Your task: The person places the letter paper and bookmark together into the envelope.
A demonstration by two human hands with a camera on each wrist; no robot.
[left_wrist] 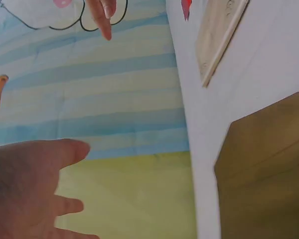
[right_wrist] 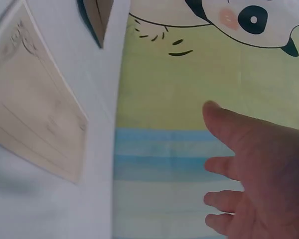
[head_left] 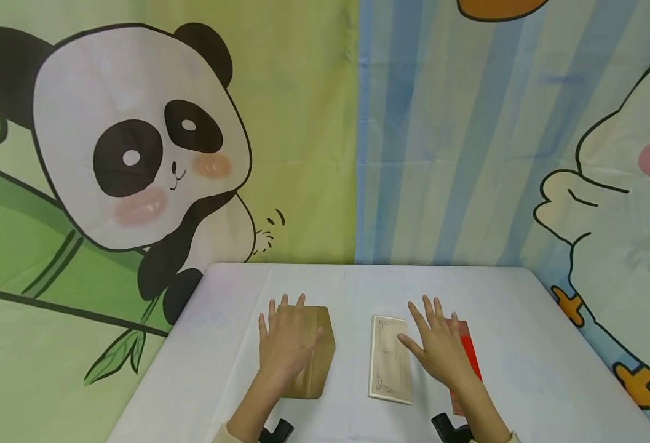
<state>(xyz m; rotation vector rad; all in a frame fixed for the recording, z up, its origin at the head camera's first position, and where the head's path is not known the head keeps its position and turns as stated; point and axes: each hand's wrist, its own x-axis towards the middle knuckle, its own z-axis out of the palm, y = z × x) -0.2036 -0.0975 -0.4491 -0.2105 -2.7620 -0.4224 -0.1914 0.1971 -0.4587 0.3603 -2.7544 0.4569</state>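
My left hand (head_left: pixel 287 346) hovers over a brown kraft-paper envelope (head_left: pixel 320 363) with cut corners, its fingers spread and straight, holding nothing. Right of the middle lies a cream rectangular card pack (head_left: pixel 390 363) with ornate corner print. Between that pack and a red slim packet (head_left: pixel 470 351) is my right hand (head_left: pixel 441 347), fingers spread, covering part of the red packet. In the left wrist view the envelope (left_wrist: pixel 269 169) lies below the left hand (left_wrist: pixel 30 184). The right wrist view shows the cream pack (right_wrist: pixel 35 99) apart from the right hand (right_wrist: pixel 259 174).
A white table (head_left: pixel 352 424) carries the three items. Behind it hangs a curtain (head_left: pixel 302 123) printed with a panda and a white cartoon figure. Black wrist-camera parts (head_left: pixel 278 431) show near the left wrist and below the right one.
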